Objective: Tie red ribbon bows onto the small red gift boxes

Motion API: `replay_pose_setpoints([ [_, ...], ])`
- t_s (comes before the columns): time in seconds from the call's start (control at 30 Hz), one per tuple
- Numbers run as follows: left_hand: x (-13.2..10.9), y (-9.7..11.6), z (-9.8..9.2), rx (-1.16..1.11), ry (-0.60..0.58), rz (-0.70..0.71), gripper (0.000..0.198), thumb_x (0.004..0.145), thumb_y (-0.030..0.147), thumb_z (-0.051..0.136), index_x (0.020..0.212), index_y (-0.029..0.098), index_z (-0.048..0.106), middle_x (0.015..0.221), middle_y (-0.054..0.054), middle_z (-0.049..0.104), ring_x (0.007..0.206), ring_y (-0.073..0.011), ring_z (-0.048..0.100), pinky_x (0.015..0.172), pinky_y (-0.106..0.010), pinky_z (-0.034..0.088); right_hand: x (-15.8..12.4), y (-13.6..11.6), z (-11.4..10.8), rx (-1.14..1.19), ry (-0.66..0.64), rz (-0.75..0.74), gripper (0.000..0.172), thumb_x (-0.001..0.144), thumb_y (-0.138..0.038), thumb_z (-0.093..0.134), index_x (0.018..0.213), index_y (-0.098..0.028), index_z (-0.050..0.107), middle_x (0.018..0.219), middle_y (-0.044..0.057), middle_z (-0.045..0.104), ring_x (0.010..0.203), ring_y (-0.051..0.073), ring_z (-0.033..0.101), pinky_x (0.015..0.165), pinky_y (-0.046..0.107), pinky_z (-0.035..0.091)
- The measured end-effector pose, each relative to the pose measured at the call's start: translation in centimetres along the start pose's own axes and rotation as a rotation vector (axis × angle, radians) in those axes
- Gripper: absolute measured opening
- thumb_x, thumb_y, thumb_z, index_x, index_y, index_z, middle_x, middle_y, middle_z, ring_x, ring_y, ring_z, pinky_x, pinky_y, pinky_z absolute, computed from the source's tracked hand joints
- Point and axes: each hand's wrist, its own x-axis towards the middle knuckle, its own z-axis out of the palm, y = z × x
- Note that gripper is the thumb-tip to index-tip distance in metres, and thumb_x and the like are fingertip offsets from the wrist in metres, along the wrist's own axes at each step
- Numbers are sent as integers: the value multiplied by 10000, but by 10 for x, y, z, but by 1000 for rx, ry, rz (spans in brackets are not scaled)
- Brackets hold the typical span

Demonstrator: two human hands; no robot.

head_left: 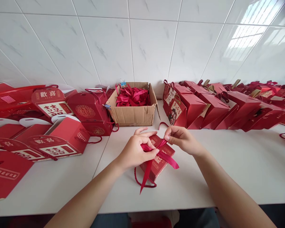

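Forearms (87, 191) slant inward, left hand (136, 148) and right hand (184, 141) pinching ribbon (169, 159).

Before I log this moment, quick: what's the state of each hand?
Left hand: thumb and forefinger closed, holding ribbon over the box.
Right hand: closed, pinching the same ribbon.

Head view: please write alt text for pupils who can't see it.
A person's left hand and right hand pinch a ribbon over a red gift box on a table; behind, a cardboard carton of ribbons stands between other boxes.
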Motion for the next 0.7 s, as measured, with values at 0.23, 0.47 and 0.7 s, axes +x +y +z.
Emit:
replay_pose_setpoints([
  [0.23,2,3,-5,-259,76,-70,253,769,429,655,903,215,674,1313,-75,565,1237,-273,480,1024,-437,347,-4,-9,-6,-130,99,-47,292,860,-467,588,855,-175,570,764,15,550,663,117,521,604,256,436],
  [0.47,13,-15,-5,-695,119,-167,556,894,594,297,933,171,655,1049,-94,681,1104,-249,561,954,-385,364,-75,10,9,-401,338,-19,522,841,-485,600,1268,-249,415,1239,128,535,1085,258,562,908,437,481],
  [0.7,19,-30,6,-1114,79,-354,569,830,636,408,907,134,662,945,-95,698,913,-214,637,739,-276,460,-92,53,91,-511,435,80,1034,659,-427,786,1445,-215,148,1450,169,351,1345,336,334,1089,546,300],
])
